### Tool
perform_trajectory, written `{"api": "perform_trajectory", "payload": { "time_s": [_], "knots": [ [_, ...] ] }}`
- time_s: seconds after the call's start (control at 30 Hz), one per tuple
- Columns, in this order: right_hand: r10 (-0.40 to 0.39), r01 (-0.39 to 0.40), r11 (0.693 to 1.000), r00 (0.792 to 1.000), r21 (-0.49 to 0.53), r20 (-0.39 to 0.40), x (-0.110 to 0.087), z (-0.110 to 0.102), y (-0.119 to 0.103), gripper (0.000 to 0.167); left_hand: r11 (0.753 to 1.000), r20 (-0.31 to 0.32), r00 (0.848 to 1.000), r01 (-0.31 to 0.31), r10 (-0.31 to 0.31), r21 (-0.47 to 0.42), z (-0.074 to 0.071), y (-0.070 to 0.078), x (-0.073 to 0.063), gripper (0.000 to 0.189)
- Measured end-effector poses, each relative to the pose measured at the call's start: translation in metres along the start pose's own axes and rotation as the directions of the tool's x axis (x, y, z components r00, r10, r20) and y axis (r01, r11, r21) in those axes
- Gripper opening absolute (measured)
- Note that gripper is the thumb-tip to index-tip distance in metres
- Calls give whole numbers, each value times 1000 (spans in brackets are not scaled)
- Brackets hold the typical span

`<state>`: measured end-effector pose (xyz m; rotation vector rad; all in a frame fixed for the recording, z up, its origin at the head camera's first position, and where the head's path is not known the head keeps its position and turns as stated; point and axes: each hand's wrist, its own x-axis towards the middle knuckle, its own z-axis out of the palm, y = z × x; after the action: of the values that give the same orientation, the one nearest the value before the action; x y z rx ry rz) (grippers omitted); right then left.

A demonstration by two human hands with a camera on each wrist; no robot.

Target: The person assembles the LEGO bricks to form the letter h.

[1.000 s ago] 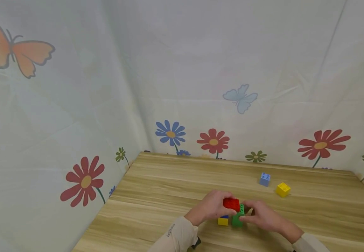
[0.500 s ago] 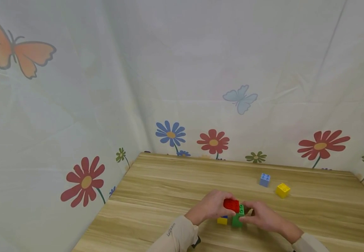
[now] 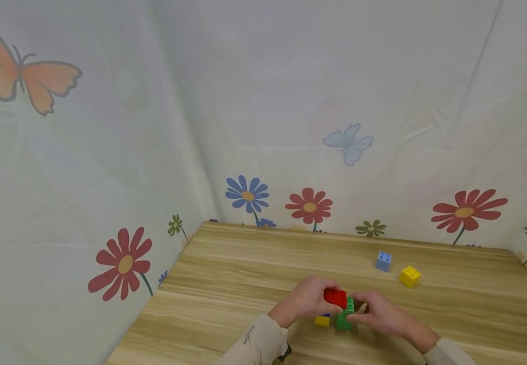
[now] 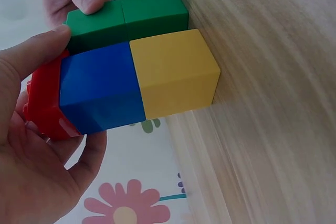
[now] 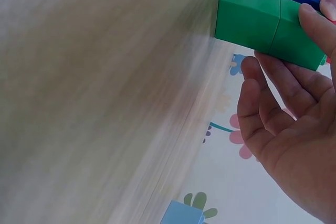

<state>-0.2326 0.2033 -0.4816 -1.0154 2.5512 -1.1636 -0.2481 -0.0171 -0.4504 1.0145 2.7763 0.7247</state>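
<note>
My left hand (image 3: 308, 298) grips a red toy building brick (image 3: 335, 298) between thumb and fingers. The red brick lies on top of a blue brick (image 4: 100, 87), which stands on a yellow brick (image 4: 176, 72) on the table. Close beside this stack are two green bricks (image 3: 343, 321), one on the other. Thumb and fingers of my right hand (image 3: 379, 313) pinch the upper green brick from the right. In the head view, studs of the upper green brick show just right of the red one, and my left hand hides most of the blue brick.
Farther back on the wooden table (image 3: 245, 253) stand a light blue brick (image 3: 383, 261) and a separate yellow brick (image 3: 410, 276). Behind the table's back edge hangs a pale curtain (image 3: 272, 101) printed with flowers and butterflies.
</note>
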Motion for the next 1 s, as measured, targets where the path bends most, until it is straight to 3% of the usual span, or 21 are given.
{"api": "perform_trajectory", "payload": {
  "time_s": [0.23, 0.57, 1.0],
  "knots": [
    [39, -39, 999, 999, 1, 18, 0, -1, 0, 24, 1000, 2, 1000, 4, -4, 29, -1, 2, 0, 34],
    [7, -7, 1000, 1000, 10, 7, 0, -2, -3, 23, 999, -9, 1000, -22, 23, 40, -1, 2, 0, 34],
    [65, -65, 997, 998, -29, 20, 1, -2, -1, 25, 981, 9, 999, -34, 36, -191, 5, -14, -4, 37]
  ]
}}
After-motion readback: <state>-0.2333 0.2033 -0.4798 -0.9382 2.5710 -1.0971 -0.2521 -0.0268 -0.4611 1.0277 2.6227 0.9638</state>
